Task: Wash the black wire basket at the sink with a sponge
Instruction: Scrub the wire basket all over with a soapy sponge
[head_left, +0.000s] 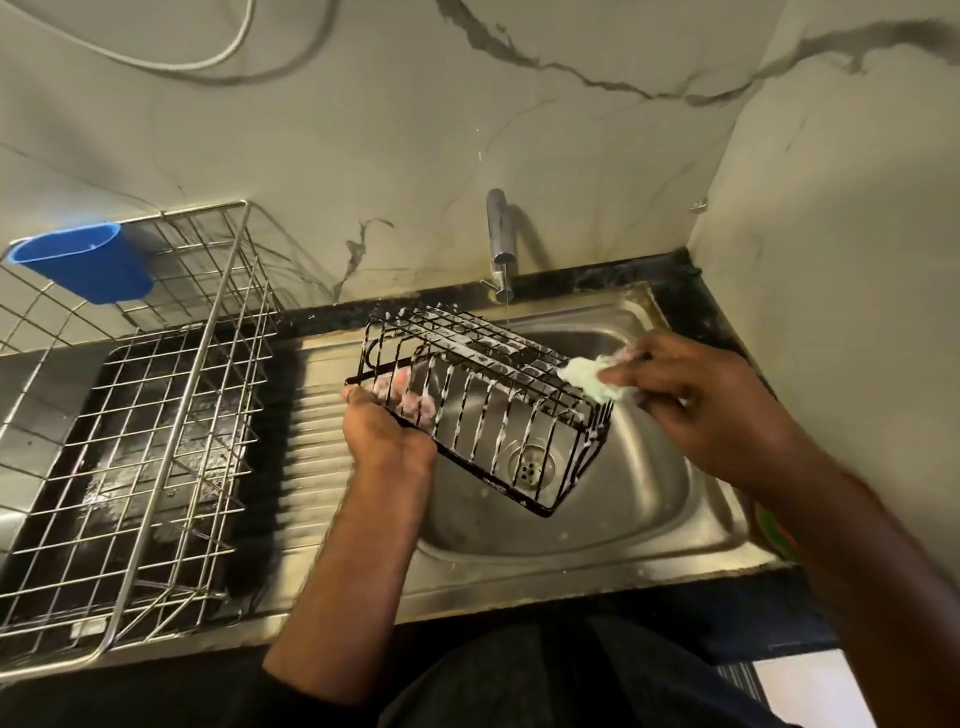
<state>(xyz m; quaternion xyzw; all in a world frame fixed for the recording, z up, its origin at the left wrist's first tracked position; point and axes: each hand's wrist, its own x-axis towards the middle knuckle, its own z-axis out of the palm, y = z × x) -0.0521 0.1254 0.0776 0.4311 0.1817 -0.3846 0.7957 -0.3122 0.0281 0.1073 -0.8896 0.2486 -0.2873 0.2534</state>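
The black rectangular wire basket (480, 402), its thin bars streaked with white suds, is held tilted in the air above the bowl of the stainless steel sink (649, 499), its far long side higher than its near corner, which dips toward the round metal drain (530, 466). The left hand (387, 434) grasps the basket's left end from below, the thumb on the outside and the foam-covered fingertips curled up through the open side. The right hand (696, 400) pinches a soapy pale green sponge (592, 382) between thumb and fingers and presses it against the basket's far right upper rim.

Just beyond the basket, a short chrome tap (498, 244) stands at the far edge of the sink, and a thin stream of water falls from its spout behind the basket's far side. The ribbed steel draining board (317, 447) lies to the left of the bowl. Further left, a large silver wire dish rack (156, 415) stands on a dark tray, and a blue plastic cup-shaped holder (88, 267) hangs on its far left rim. White marble-patterned wall panels (363, 130) with grey veins rise behind and to the right of the sink, and a pale cable loops across the far wall at the top left.
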